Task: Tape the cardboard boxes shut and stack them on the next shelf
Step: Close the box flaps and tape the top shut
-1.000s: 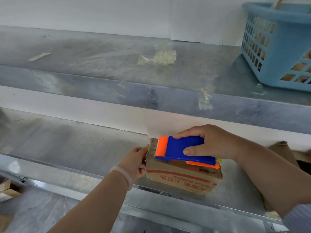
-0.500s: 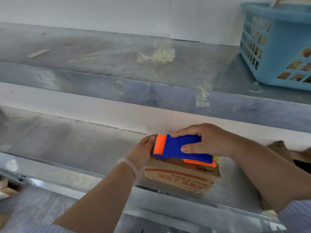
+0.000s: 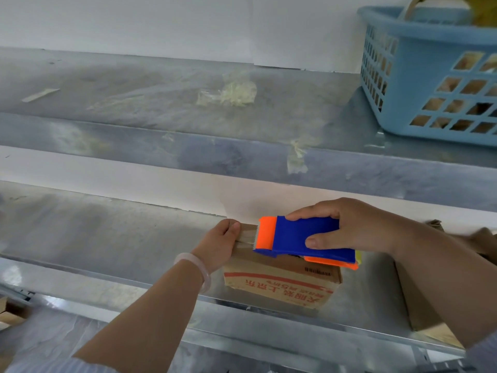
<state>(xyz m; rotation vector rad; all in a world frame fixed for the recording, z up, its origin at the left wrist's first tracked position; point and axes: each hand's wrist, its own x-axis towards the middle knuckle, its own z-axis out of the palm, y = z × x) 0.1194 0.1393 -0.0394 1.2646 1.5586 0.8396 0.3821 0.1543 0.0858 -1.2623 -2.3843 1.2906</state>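
Upper shelf [image 3: 134, 103]: bare grey metal, seen running across the whole width of the view.
Lower shelf [image 3: 107, 238]: the same grey metal – the task's box is carried on it, close to its front edge.
Basket [image 3: 419, 76]: light blue plastic with lattice walls, set on the upper shelf at the far right; brown contents are glimpsed through the holes.
Second box [image 3: 414, 305]: brown cardboard, found on the lower shelf to the right of the taped one, partly hidden behind the right forearm.
Cardboard box [image 3: 282, 286]: small, printed with a red band and red lettering on its front face; its flaps are laid flat under the dispenser.
Tape dispenser [image 3: 304, 238]: blue body with an orange blade end, held low over the box top, blade end pointed left.
Right hand [image 3: 357, 227]: wrapped around the dispenser body, thumb on the near side, fingers over the far side.
Left hand [image 3: 217, 243]: curled over the left end of the box, by which that end is gripped.
Tape strip [image 3: 246, 236]: clear, stretched from the blade to the left hand – whether it is already stuck down cannot be told.
Bracelet [image 3: 196, 265]: pale, worn on the left wrist.
Tape wad [image 3: 228, 92]: crumpled and yellowish, left on the upper shelf.
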